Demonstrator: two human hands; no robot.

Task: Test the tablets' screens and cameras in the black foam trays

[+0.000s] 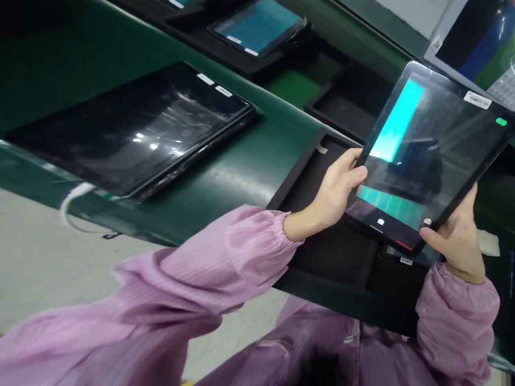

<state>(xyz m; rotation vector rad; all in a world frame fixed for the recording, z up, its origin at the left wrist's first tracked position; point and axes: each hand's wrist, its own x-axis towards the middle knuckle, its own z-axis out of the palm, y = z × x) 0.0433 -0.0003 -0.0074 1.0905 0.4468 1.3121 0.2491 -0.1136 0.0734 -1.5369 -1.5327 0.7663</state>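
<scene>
Tablet (430, 155), right of frame: lifted from black tray (306, 182), screen lit, gripped at both edges by left hand (336, 195) and right hand (461, 241); not yet set down.

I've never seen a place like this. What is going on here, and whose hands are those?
The camera sits on a person's head, looking down at their own hands. The left hand and right hand, in pink sleeves, hold up a tablet by its edges. Its screen glows partly teal. Under it lies an empty black tray on a green belt. Another tablet, dark, lies on the belt to the left, and a third farther back.
</scene>
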